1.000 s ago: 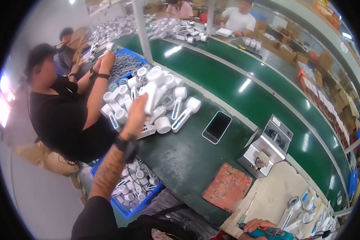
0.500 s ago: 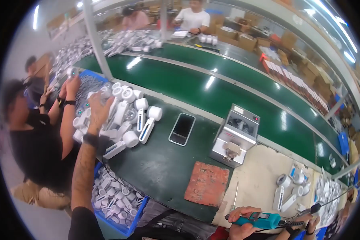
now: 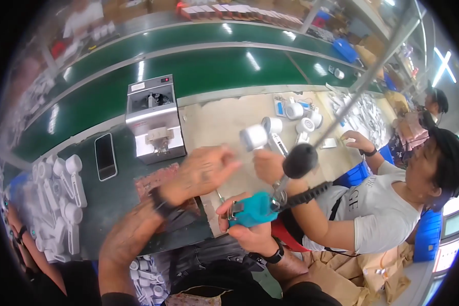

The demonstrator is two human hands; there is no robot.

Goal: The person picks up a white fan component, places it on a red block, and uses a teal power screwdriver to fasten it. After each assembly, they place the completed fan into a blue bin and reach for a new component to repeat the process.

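Note:
My right hand (image 3: 252, 234) is wrapped round a teal electric screwdriver (image 3: 254, 209), whose tip points left. A coiled cord and a dark round part run from the screwdriver's back end. My left hand (image 3: 204, 171) hangs over the pale work surface left of the screwdriver; its fingers are smeared by motion. Just beyond its fingertips is a white round-headed device (image 3: 253, 137), close to a co-worker's hand (image 3: 268, 166); whether that hand holds it is unclear. More white devices (image 3: 294, 110) lie farther back.
A metal machine (image 3: 155, 120) stands behind a worn red pad (image 3: 155, 179). At left are a phone (image 3: 106, 157) and a pile of white devices (image 3: 56, 204). A green conveyor (image 3: 204, 69) runs behind. A co-worker (image 3: 367, 219) sits close on the right.
The head view has swung to the right. My left hand has left the pile of white devices and come across to the pale surface. My right hand still grips the screwdriver.

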